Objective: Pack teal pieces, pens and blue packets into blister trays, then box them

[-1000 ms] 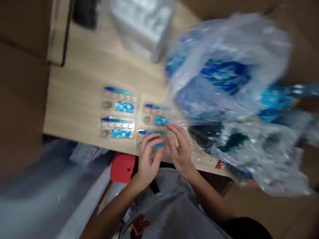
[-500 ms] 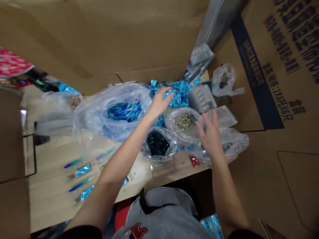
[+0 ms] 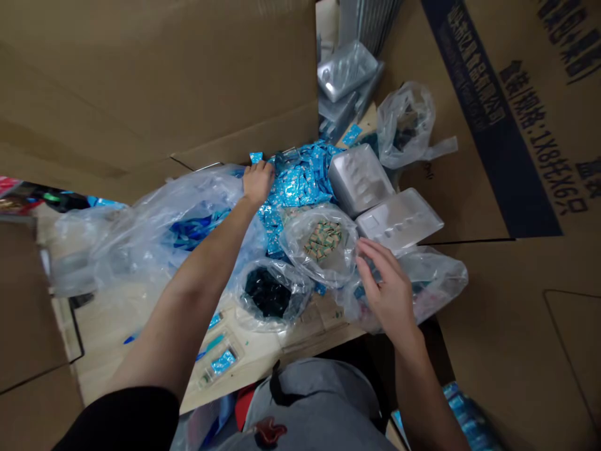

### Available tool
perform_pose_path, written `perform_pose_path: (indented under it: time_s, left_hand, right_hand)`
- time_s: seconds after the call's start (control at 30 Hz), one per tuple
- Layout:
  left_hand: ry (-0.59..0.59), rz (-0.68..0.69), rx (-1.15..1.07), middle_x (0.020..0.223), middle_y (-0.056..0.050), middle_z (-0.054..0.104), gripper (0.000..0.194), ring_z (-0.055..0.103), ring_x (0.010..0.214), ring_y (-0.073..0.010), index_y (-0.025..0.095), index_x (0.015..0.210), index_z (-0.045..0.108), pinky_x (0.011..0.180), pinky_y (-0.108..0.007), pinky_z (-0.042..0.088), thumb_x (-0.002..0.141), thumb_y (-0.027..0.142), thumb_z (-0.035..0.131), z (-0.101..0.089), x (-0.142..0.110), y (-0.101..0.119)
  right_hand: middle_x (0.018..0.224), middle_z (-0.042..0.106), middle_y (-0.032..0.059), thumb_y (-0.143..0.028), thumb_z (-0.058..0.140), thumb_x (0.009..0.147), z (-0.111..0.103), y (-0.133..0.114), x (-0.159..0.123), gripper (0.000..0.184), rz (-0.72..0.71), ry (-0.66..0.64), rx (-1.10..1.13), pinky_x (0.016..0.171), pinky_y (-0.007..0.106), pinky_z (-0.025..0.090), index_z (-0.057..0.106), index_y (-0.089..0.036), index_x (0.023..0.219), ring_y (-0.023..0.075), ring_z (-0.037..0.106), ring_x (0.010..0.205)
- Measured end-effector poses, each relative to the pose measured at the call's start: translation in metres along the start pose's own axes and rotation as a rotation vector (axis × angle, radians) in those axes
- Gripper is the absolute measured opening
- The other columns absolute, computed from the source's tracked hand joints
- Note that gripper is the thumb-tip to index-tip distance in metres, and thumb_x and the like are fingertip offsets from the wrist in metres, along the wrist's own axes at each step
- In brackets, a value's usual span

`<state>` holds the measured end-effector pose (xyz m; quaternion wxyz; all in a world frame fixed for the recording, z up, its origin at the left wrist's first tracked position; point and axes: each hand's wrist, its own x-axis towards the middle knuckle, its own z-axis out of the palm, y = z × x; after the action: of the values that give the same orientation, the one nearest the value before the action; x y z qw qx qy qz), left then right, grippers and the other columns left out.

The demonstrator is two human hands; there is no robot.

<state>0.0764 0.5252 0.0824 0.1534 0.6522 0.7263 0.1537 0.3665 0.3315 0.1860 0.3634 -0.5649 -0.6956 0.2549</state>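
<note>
My left hand (image 3: 256,180) reaches far across the table and its fingers close into the heap of small blue foil packets (image 3: 300,178); what they pinch is hidden. My right hand (image 3: 387,285) rests with fingers spread on a crumpled clear bag (image 3: 436,279), beside the bag of small tan-and-green pieces (image 3: 323,241). A bag of black parts (image 3: 267,293) lies under my left forearm. A large clear bag of blue pens (image 3: 188,228) sits to the left.
Clear plastic blister trays (image 3: 399,219) and a grey stack of them (image 3: 359,178) lie right of the packets. More trays (image 3: 345,69) stand at the back. Cardboard walls (image 3: 154,81) surround the wooden table (image 3: 113,326). Filled blister packs (image 3: 220,360) lie near the front edge.
The view swung from the filled packs to the bags. My left hand stretched out to the blue packets and closed on them; my right hand moved onto the clear bag.
</note>
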Motion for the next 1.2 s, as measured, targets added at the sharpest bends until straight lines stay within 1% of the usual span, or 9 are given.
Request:
perform_pose_path:
  time_s: [0.2, 0.33, 0.47, 0.6, 0.73, 0.83, 0.93, 1.07, 1.2]
  left_hand:
    - [0.174, 0.174, 0.047, 0.112, -0.016, 0.066, 0.026, 0.059, 0.108, -0.0289, 0.021, 0.093, 0.06, 0.095, -0.047, 0.041, 0.092, 0.032, 0.037, -0.04, -0.04, 0.014]
    - [0.318, 0.371, 0.027, 0.104, -0.008, 0.071, 0.017, 0.064, 0.094, -0.023, 0.025, 0.086, 0.062, 0.085, -0.041, 0.049, 0.089, 0.037, 0.05, -0.09, -0.117, 0.016]
    - [0.467, 0.677, 0.098, 0.091, -0.002, 0.073, 0.007, 0.065, 0.08, -0.0184, 0.027, 0.087, 0.063, 0.072, -0.036, 0.054, 0.083, 0.021, 0.063, -0.132, -0.199, 0.027]
    - [0.651, 0.814, 0.224, 0.089, 0.002, 0.069, 0.02, 0.063, 0.074, -0.0141, 0.029, 0.083, 0.06, 0.065, -0.03, 0.057, 0.078, 0.011, 0.067, -0.15, -0.262, 0.025]
    - [0.775, 0.373, 0.083, 0.101, -0.001, 0.062, 0.017, 0.065, 0.083, -0.0167, 0.032, 0.097, 0.056, 0.07, -0.034, 0.059, 0.083, 0.028, 0.065, -0.152, -0.325, -0.005]
    - [0.813, -0.06, 0.015, 0.114, -0.005, 0.059, 0.023, 0.064, 0.099, -0.0185, 0.031, 0.112, 0.056, 0.086, -0.039, 0.056, 0.091, 0.021, 0.05, -0.15, -0.372, -0.029]
    - [0.701, -0.302, -0.016, 0.127, -0.009, 0.057, 0.04, 0.056, 0.118, -0.0205, 0.029, 0.129, 0.048, 0.097, -0.04, 0.05, 0.093, 0.014, 0.043, -0.143, -0.412, -0.048]
    - [0.532, -0.476, -0.169, 0.135, -0.011, 0.055, 0.058, 0.052, 0.126, -0.0245, 0.028, 0.141, 0.035, 0.103, -0.044, 0.046, 0.088, 0.028, 0.058, -0.113, -0.466, -0.066]
    - [0.399, -0.738, -0.554, 0.13, -0.011, 0.06, 0.04, 0.057, 0.121, -0.0198, 0.027, 0.135, 0.044, 0.099, -0.04, 0.05, 0.095, 0.028, 0.047, -0.071, -0.523, -0.067]
  right_hand:
    - [0.109, 0.071, 0.0075, -0.014, 0.054, 0.09, -0.002, -0.008, 0.007, 0.028, -0.06, 0.11, 0.033, 0.09, 0.035, 0.056, 0.066, -0.023, 0.114, 0.0178, 0.066, 0.104]
    - [0.112, 0.069, 0.0067, -0.012, 0.056, 0.089, 0.007, -0.023, 0.013, 0.039, -0.121, 0.142, 0.073, 0.09, 0.038, 0.057, 0.059, -0.028, 0.125, 0.0185, 0.068, 0.101]
    - [0.138, 0.052, 0.0094, -0.016, 0.066, 0.085, 0.033, -0.049, 0.016, 0.061, -0.37, 0.08, 0.016, 0.092, 0.041, 0.057, 0.045, -0.034, 0.139, 0.023, 0.062, 0.113]
    - [0.125, 0.062, 0.0068, -0.014, 0.062, 0.087, 0.06, -0.073, 0.006, 0.046, -0.59, 0.027, -0.014, 0.091, 0.041, 0.057, 0.057, -0.033, 0.129, 0.0229, 0.062, 0.113]
    - [0.123, 0.064, 0.0055, -0.008, 0.058, 0.088, 0.085, -0.089, -0.011, 0.054, -0.641, -0.126, 0.12, 0.087, 0.039, 0.059, 0.051, -0.035, 0.135, 0.0201, 0.064, 0.11]
    - [0.125, 0.062, 0.0046, -0.005, 0.06, 0.086, 0.1, -0.106, -0.028, 0.062, -0.643, -0.269, 0.187, 0.085, 0.038, 0.059, 0.048, -0.039, 0.137, 0.0204, 0.063, 0.111]
    - [0.124, 0.063, 0.0049, -0.007, 0.061, 0.085, 0.11, -0.123, -0.047, 0.064, -0.678, -0.477, 0.204, 0.079, 0.038, 0.06, 0.048, -0.042, 0.137, 0.0217, 0.064, 0.107]
    - [0.122, 0.064, 0.0066, -0.009, 0.059, 0.087, 0.122, -0.129, -0.071, 0.057, -0.765, -0.903, 0.167, 0.081, 0.039, 0.059, 0.051, -0.037, 0.135, 0.0228, 0.064, 0.107]
    - [0.117, 0.066, 0.0077, -0.012, 0.054, 0.09, 0.146, -0.122, -0.092, 0.035, -0.71, -1.219, 0.196, 0.079, 0.034, 0.059, 0.063, -0.028, 0.119, 0.0199, 0.067, 0.101]
